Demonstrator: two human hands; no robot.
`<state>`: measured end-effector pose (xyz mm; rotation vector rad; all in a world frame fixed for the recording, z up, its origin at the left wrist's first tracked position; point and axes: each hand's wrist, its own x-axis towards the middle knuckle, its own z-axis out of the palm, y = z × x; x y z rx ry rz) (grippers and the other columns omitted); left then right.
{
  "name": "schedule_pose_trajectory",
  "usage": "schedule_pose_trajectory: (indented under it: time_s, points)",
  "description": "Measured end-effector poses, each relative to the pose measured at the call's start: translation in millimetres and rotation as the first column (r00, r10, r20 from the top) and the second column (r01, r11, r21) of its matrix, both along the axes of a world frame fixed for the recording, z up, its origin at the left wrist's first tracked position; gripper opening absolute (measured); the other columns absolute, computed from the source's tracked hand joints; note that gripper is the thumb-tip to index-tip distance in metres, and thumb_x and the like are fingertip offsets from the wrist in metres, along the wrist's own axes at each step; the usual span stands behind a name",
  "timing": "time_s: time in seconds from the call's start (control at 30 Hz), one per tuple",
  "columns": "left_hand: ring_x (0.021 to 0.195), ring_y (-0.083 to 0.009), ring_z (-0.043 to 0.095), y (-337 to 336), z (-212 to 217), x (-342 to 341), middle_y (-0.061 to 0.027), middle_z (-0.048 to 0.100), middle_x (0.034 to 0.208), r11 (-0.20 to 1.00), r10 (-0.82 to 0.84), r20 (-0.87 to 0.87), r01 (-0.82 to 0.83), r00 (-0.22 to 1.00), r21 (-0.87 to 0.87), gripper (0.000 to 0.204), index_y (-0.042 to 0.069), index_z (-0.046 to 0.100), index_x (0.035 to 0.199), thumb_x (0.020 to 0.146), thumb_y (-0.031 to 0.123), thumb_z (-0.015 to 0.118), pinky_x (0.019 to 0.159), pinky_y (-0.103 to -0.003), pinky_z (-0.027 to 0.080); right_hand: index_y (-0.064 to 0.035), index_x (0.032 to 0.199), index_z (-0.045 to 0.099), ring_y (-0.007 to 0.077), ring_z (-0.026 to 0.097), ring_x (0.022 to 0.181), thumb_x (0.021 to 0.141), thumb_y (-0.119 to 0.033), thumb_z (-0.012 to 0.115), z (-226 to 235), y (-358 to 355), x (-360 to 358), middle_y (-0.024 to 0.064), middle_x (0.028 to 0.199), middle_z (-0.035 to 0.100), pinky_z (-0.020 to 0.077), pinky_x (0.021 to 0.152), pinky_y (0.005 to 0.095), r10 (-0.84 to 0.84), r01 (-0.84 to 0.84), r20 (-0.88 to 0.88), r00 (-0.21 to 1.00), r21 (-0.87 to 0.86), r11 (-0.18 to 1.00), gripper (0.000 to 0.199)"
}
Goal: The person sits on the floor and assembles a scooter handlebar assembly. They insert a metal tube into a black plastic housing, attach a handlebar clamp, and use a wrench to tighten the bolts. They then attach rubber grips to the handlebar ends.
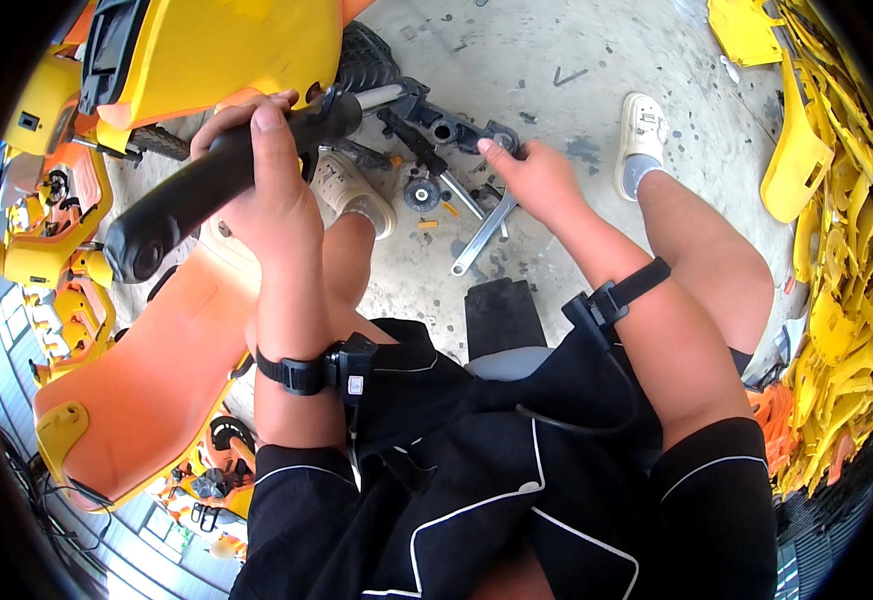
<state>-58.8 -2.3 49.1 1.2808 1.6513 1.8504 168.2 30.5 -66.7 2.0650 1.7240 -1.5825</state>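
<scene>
workshop, concrete floor (556, 40), stacked yellow plastic panels (841, 300), loose wrench (481, 235)

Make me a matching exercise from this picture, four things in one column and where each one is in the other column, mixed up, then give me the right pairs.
Things:
1. black handlebar grip
2. metal wrench
3. pile of yellow plastic parts
4. orange plastic shell

Places:
A. heaped along the right edge
B. held in the left hand
C. on the concrete floor below the right hand
D. beside the person's left leg

Pairs: 1-B, 2-C, 3-A, 4-D
</scene>
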Motion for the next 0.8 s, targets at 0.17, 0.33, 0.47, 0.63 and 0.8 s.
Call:
schedule_pose_trajectory:
  time_s: [0.17, 0.33, 0.47, 0.63, 0.8]
  points:
    - [0.094, -0.0175, 0.063, 2, 6, -2, -0.0115, 0.063, 0.101, 0.991, 0.115, 0.016, -0.114, 0.993, -0.073, 0.025, 0.001, 0.053, 0.108, 0.093, 0.01, 0.071, 0.089, -0.031, 0.05, 0.0048, 0.096, 0.065, 0.0243, 0.062, 0.068, 0.088, -0.066, 0.063, -11, 7, 7, 0.0158, 0.08, 0.067, 0.0492, 0.062, 0.0354, -0.166, 0.171, -0.098, 0.981, 0.047, 0.984, 0.071]
    - [0.089, -0.014, 0.06, 9, 10, -4, -0.0088, 0.062, 0.099, 0.992, 0.097, 0.101, -0.088, 0.99, -0.095, 0.025, 0.0, 0.057, 0.104, 0.09, 0.009, 0.075, 0.083, -0.028, 0.05, 0.0037, 0.097, 0.063, 0.0129, 0.05, 0.047, 0.092, -0.059, 0.064, -4, 9, 13, 0.0091, 0.073, 0.062, 0.0399, 0.046, 0.028, -0.358, 0.34, -0.28, 0.891, -0.112, 0.934, 0.063]
    - [0.09, -0.0138, 0.06, 18, 8, -11, -0.0091, 0.064, 0.098, 0.994, 0.063, 0.079, -0.055, 0.995, -0.099, 0.024, 0.0, 0.06, 0.103, 0.09, 0.012, 0.075, 0.084, -0.027, 0.05, 0.0034, 0.1, 0.062, 0.0124, 0.049, 0.049, 0.096, -0.054, 0.061, -3, 15, 23, 0.0099, 0.076, 0.062, 0.0404, 0.047, 0.028, -0.444, 0.429, -0.411, 0.797, -0.134, 0.893, 0.058]
    - [0.101, -0.0209, 0.066, 22, 14, -11, -0.0161, 0.071, 0.104, 0.99, 0.005, 0.049, 0.002, 0.999, -0.142, 0.019, -0.002, 0.06, 0.106, 0.094, 0.011, 0.066, 0.098, -0.032, 0.047, 0.0035, 0.102, 0.06, 0.0144, 0.05, 0.049, 0.1, -0.046, 0.056, -21, 27, 42, 0.0118, 0.078, 0.064, 0.041, 0.047, 0.0305, -0.543, 0.538, -0.444, 0.713, -0.149, 0.829, 0.05]
    - [0.099, -0.0177, 0.065, 23, 15, -10, -0.0123, 0.071, 0.103, 0.991, -0.024, 0.079, 0.035, 0.997, -0.13, 0.018, -0.001, 0.063, 0.105, 0.094, 0.012, 0.068, 0.094, -0.029, 0.047, 0.0021, 0.096, 0.059, 0.017, 0.051, 0.051, 0.097, -0.039, 0.058, -83, 19, 67, 0.0113, 0.075, 0.059, 0.044, 0.05, 0.0328, -0.739, 0.716, -0.319, 0.593, -0.21, 0.665, 0.041]
